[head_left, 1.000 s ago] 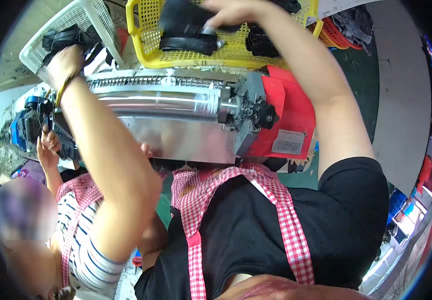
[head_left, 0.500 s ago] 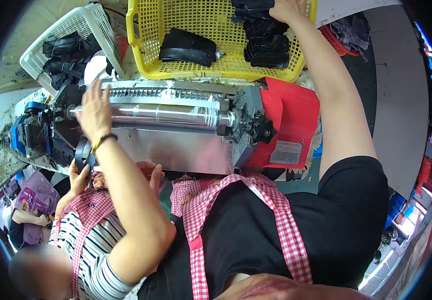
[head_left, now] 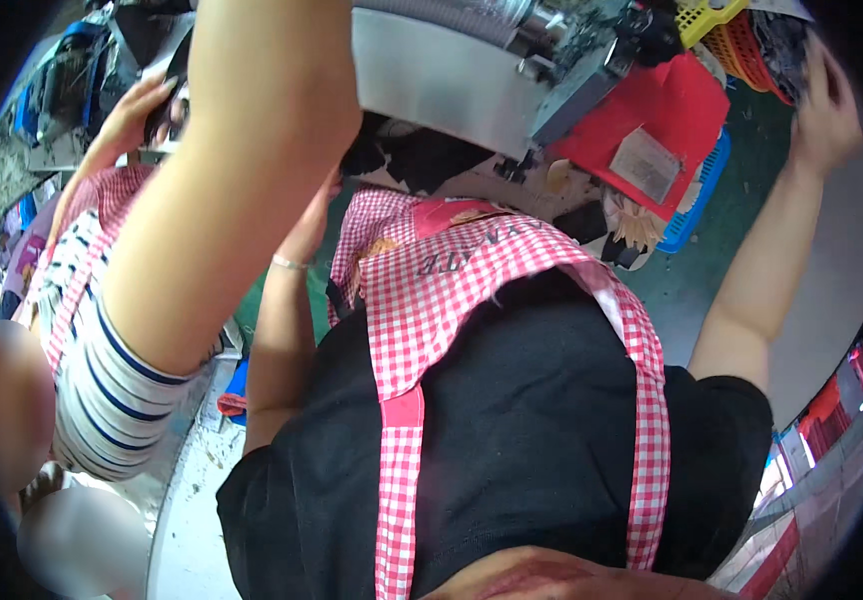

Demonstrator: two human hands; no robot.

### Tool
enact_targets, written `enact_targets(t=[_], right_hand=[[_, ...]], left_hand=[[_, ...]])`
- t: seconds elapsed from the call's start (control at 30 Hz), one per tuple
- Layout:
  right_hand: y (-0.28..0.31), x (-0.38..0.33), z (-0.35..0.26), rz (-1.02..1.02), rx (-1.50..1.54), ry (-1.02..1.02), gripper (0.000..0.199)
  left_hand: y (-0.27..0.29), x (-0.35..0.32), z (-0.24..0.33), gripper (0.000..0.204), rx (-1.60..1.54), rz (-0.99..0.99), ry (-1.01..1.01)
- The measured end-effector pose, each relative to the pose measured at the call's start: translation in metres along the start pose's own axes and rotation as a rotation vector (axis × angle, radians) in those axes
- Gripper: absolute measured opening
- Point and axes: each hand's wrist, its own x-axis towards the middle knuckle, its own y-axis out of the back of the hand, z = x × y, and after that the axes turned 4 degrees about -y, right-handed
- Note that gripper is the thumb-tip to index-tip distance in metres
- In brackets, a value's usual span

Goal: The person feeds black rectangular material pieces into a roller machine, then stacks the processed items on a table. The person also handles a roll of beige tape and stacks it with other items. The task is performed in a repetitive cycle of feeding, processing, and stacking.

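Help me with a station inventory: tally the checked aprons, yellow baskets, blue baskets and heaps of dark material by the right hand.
Checked aprons: 2
Yellow baskets: 1
Blue baskets: 1
Heaps of dark material by the right hand: 1
Total: 5

A roller machine (head_left: pixel 462 85) and checked apron (head_left: pixel 412 340) show a workshop.
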Motion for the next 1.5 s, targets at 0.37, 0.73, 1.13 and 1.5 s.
enact_targets(t=[0.37,0.73,1.13,1.5], right_hand=[[0.039,-0.309,-0.064,-0.861,0.514,-0.770,0.031],[-0.132,-0.411,-0.043,-1.123,0.721,-1.272,0.030],[-0.165,-0.403,-0.053,-1.016,0.824,-1.464,0.026],[-0.173,-0.414,-0.053,-0.979,0.810,-1.441,0.026]], left_hand=[[-0.115,0.057,-0.094,0.065,0.857,-0.261,-0.640],[-0.139,0.053,-0.109,0.070,0.892,-0.304,-0.543],[-0.146,0.056,-0.096,0.048,1.107,-0.344,-0.639],[-0.125,0.081,-0.113,0.025,0.021,-0.666,0.288]])
